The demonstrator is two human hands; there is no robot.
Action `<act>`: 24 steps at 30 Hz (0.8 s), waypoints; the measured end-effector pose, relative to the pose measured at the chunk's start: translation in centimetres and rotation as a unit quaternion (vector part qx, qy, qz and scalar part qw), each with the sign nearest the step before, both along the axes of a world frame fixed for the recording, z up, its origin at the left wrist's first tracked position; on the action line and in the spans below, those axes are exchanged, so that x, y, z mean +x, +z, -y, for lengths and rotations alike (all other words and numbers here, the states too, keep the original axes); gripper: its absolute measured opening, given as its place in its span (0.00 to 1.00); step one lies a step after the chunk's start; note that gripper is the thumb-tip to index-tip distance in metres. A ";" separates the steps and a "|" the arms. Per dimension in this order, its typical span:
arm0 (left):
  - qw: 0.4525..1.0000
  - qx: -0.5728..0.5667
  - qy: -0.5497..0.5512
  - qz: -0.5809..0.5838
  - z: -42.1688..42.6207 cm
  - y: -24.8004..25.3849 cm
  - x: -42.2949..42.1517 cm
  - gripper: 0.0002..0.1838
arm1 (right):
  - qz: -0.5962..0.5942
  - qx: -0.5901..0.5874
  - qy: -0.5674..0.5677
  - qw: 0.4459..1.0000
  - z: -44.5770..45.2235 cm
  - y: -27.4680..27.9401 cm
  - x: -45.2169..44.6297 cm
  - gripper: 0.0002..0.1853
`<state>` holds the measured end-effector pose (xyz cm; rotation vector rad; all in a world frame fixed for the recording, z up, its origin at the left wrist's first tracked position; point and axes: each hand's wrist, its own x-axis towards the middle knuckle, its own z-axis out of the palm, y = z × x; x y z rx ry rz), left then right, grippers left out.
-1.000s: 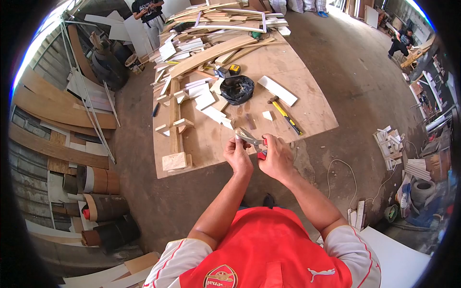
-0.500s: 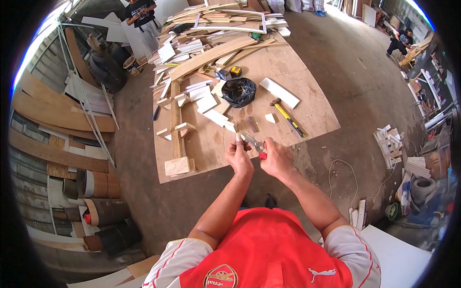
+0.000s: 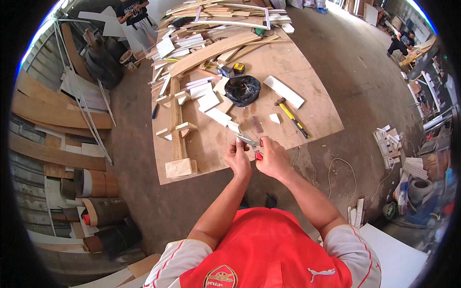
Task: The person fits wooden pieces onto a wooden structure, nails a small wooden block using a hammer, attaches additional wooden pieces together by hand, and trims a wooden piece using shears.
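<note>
My right hand (image 3: 274, 160) is closed around the red handles of a plier-like metal hand tool (image 3: 254, 143). Its narrow grey jaws point left, toward the fingertips of my left hand (image 3: 237, 158). Those fingers are pinched together at the jaws; what they hold is too small to make out. Both hands are above the near edge of the wooden tabletop (image 3: 216, 152). Just beyond them lies a small white-faced wood piece (image 3: 233, 126). A hammer (image 3: 292, 118) with a yellow and black handle rests to the right, and an open black plastic bag (image 3: 243, 90) sits farther back.
A long wooden frame piece (image 3: 177, 125) with short blocks lies along the left side. Behind the bag are a yellow tape measure (image 3: 238, 68) and a heap of boards (image 3: 216, 53). One person (image 3: 137, 19) stands at the far left; another (image 3: 402, 42) is at the far right.
The tool's jaws have tilted flatter, and its red handles sit slightly lower and farther left. My right hand has shifted a little left with it. My left hand stays pinched at the jaws.
</note>
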<state>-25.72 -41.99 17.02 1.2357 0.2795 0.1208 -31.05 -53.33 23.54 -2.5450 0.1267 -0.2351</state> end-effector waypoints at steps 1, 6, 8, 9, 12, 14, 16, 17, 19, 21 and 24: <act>1.000 0.004 0.000 0.002 -0.4 -0.3 0.3 0.12 | -0.004 -0.004 0.002 1.000 -0.4 -0.1 0.4 0.22; 1.000 0.004 0.009 0.009 -2.7 -2.0 2.4 0.13 | -0.065 -0.004 0.016 0.998 -2.5 -1.6 3.0 0.21; 1.000 0.000 0.018 0.006 -3.8 -2.8 3.3 0.13 | -0.117 0.000 0.022 0.993 -3.5 -1.8 4.3 0.20; 1.000 0.002 0.022 0.002 -4.3 -2.8 3.9 0.13 | -0.126 0.005 0.020 0.992 -4.0 -1.9 5.0 0.20; 0.999 0.032 0.029 0.005 -6.0 -2.9 6.1 0.14 | -0.107 0.022 0.015 0.994 -5.7 -2.2 7.0 0.21; 0.998 0.060 0.026 0.017 -7.4 -2.9 7.7 0.14 | -0.033 0.040 0.010 0.999 -6.8 -2.7 7.7 0.22; 0.996 0.086 0.013 0.031 -8.7 -2.9 9.1 0.14 | -0.038 0.035 0.016 0.999 -7.7 -2.9 8.7 0.24; 0.994 0.096 0.015 0.040 -9.2 -3.0 9.6 0.13 | -0.040 0.032 0.017 0.999 -8.1 -2.9 9.3 0.25; 0.992 0.115 0.016 0.059 -10.0 -3.6 10.5 0.13 | -0.036 0.034 0.013 0.999 -9.0 -3.4 10.2 0.25; 0.992 0.108 0.009 0.065 -10.7 -4.3 11.2 0.12 | -0.034 0.036 0.010 0.999 -10.0 -3.7 10.8 0.25; 0.992 0.110 0.001 0.065 -11.8 -5.0 11.7 0.11 | -0.033 0.039 0.011 0.999 -11.3 -4.3 11.5 0.25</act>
